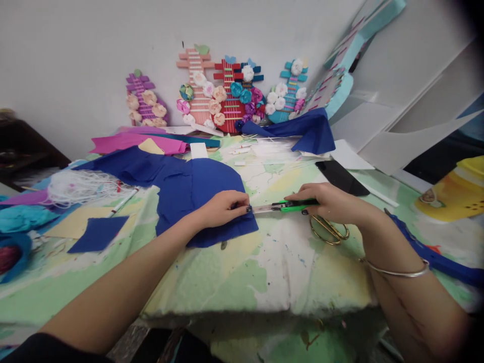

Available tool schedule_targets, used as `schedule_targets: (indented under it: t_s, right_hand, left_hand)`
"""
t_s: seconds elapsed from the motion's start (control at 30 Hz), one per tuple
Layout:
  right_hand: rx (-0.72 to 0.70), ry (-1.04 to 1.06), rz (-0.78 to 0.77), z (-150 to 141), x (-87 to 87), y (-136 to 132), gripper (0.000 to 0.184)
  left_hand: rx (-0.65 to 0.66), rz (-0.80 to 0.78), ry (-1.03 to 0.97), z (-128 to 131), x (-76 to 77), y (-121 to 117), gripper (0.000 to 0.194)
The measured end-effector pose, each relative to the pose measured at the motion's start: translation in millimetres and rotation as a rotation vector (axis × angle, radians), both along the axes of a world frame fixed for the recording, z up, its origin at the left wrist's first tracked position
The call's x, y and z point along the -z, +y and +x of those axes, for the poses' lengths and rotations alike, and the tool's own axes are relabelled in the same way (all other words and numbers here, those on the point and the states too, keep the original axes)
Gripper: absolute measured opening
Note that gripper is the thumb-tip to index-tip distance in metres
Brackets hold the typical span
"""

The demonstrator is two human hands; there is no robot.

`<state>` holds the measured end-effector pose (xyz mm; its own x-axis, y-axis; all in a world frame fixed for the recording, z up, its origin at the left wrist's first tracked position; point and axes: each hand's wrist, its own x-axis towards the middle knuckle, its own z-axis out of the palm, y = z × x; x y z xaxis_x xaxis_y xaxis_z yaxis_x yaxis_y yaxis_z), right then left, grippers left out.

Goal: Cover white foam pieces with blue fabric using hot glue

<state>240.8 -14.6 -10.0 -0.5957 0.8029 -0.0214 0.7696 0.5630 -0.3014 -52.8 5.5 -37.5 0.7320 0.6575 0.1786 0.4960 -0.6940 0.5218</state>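
Note:
My right hand [321, 198] grips a green and black utility knife [293, 206] with its blade pointing left. The blade reaches the right edge of a dark blue sheet [219, 179], crepe paper or cloth, that lies on the table. At that edge my left hand [226, 207] is closed, its fingertips pinching the blue sheet beside the blade tip. Gold-handled scissors [328, 230] lie just under my right hand, partly hidden by it. A small blue square [99, 234] rests at the left on pale yellow paper.
Decorated guitar shapes [230, 96] with paper flowers lean on the wall. A black phone [342, 178] and a yellow container [454, 189] are at the right. White string [81, 186] lies tangled at the left. The table's front edge [260, 310] is near me.

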Motion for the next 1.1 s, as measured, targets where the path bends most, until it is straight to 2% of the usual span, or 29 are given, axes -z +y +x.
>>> schedule_targets:
  t_s: [0.23, 0.77, 1.1]
  right_hand:
    - [-0.021, 0.042, 0.026, -3.4, 2.7, 2.2, 0.058]
    - [-0.092, 0.055, 0.001, -22.9, 2.6, -3.5, 0.055]
    - [-0.086, 0.075, 0.008, -18.9, 5.0, -1.2, 0.058]
  left_hand:
    - [-0.031, 0.000, -0.096, -0.2, -0.6, -0.7, 0.014]
    - [-0.004, 0.017, -0.055, 1.1, 1.5, 0.3, 0.013]
    - [-0.029, 0.007, -0.007, 3.2, -1.5, -2.1, 0.017]
